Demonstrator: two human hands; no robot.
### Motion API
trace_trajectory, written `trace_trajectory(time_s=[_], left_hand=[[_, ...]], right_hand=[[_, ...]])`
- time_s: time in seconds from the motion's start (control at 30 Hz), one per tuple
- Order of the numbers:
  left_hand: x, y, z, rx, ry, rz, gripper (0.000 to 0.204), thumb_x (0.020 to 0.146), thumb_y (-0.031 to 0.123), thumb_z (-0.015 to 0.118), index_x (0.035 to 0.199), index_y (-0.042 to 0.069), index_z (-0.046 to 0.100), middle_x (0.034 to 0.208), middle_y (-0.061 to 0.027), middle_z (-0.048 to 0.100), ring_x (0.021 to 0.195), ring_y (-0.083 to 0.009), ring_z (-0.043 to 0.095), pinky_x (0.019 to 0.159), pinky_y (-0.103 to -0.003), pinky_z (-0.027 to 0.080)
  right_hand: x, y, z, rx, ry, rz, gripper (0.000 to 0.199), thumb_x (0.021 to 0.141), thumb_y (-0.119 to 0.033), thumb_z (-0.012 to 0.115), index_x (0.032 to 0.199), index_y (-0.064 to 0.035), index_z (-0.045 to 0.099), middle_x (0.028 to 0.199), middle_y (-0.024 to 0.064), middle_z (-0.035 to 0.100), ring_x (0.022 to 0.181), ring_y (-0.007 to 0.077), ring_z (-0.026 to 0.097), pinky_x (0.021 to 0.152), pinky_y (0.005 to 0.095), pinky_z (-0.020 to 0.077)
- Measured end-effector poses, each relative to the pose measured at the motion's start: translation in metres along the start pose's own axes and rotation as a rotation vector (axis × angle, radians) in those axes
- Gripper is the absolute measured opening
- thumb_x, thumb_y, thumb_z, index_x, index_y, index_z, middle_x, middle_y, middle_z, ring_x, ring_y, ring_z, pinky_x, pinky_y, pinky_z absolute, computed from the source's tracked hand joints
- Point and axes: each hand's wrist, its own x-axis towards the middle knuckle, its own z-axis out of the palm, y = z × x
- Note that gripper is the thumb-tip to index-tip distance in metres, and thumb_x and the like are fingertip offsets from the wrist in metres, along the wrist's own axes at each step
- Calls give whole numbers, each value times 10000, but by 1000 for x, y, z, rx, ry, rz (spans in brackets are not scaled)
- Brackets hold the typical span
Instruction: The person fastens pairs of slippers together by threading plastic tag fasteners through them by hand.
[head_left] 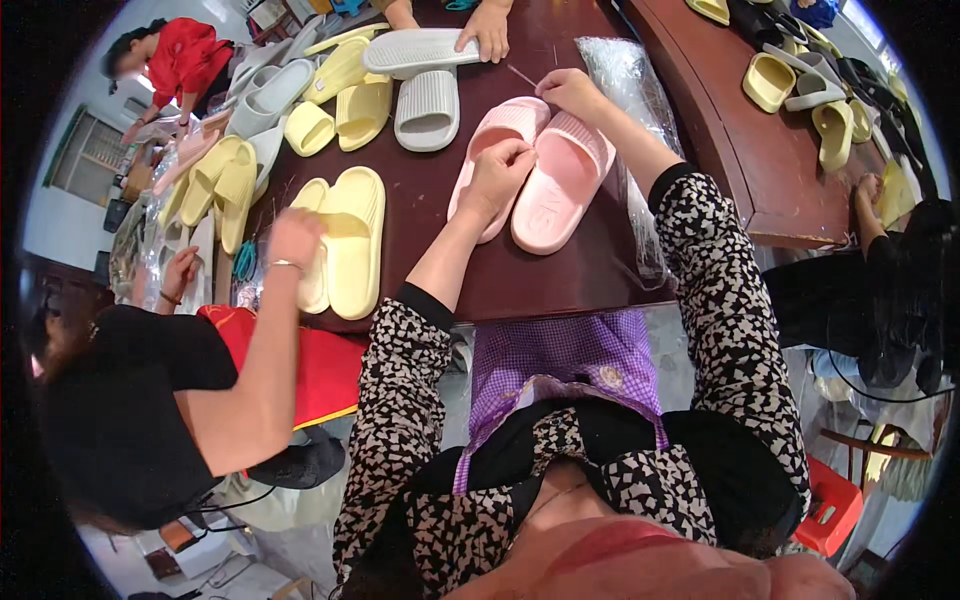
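A pair of pink slide slippers [560, 212] lies side by side on the dark red table, toes pointing away from me. My left hand [497, 178] rests over the left slipper, its fingers pinched together by the inner edges of the two straps. Whatever those fingertips hold is too small to make out. Above the toe of the right slipper, my right hand [572, 95] is closed in a pinch. A thin pale strand [522, 77] sticks out leftward from its fingers.
Clear plastic bags [632, 100] lie right of the slippers. Yellow slippers [356, 250] are under a co-worker's hand [294, 240] at left. Across the table, another person's hands hold a grey slipper [420, 50]. More slippers [270, 95] pile up at far left.
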Motion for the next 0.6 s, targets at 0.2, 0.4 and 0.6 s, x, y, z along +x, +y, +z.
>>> trace_trajectory(time_s=[0.2, 0.4, 0.6], left_hand=[[2, 0, -2, 44, 32, 17, 150, 814, 124, 632, 830, -25, 642, 706, -50, 628, 662, -86, 571, 616, -247, 463], [5, -1, -3, 184, 31, 92, 112, 837, 90, 619, 839, -19, 645, 716, 8, 602, 661, -44, 525, 596, -199, 425], [6, 3, -11, 234, 49, 92, 134, 827, 107, 634, 857, -23, 645, 725, -25, 613, 681, -80, 542, 623, -229, 442]], right_hand=[[30, 12, 28, 60, -216, -204, 129, 765, -6, 572, 868, -32, 646, 815, 29, 642, 779, 120, 578, 735, 264, 475], [52, 27, 41, 113, -411, -310, 156, 759, 6, 539, 883, -54, 611, 824, 51, 634, 811, 160, 578, 745, 296, 470], [57, 19, 40, -59, -457, -380, 120, 749, 35, 550, 826, -50, 583, 794, 61, 604, 783, 155, 565, 748, 298, 465]])
